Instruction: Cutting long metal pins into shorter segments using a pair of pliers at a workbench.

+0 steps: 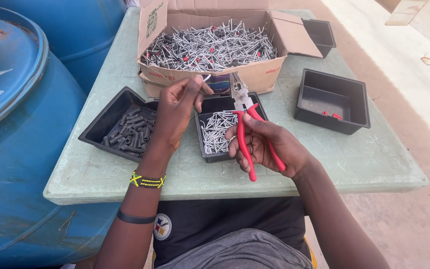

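My left hand (177, 107) is raised over the table and pinches a small metal nail (206, 78) between thumb and fingertips. My right hand (269, 144) grips red-handled pliers (245, 124), jaws pointing up toward the nail. Under both hands sits a black tray (202, 149) holding several bare nails. Just left of it, a second black tray (100, 130) contains several dark plastic sleeves. Behind them stands an open cardboard box (265, 74) heaped with nails, some with red tips.
The pale green table (324, 164) carries a black tray (358, 107) on the right with two red bits inside, and another black tray (319, 32) behind the box. Blue drums (21, 149) stand close on the left. Sandy ground lies to the right.
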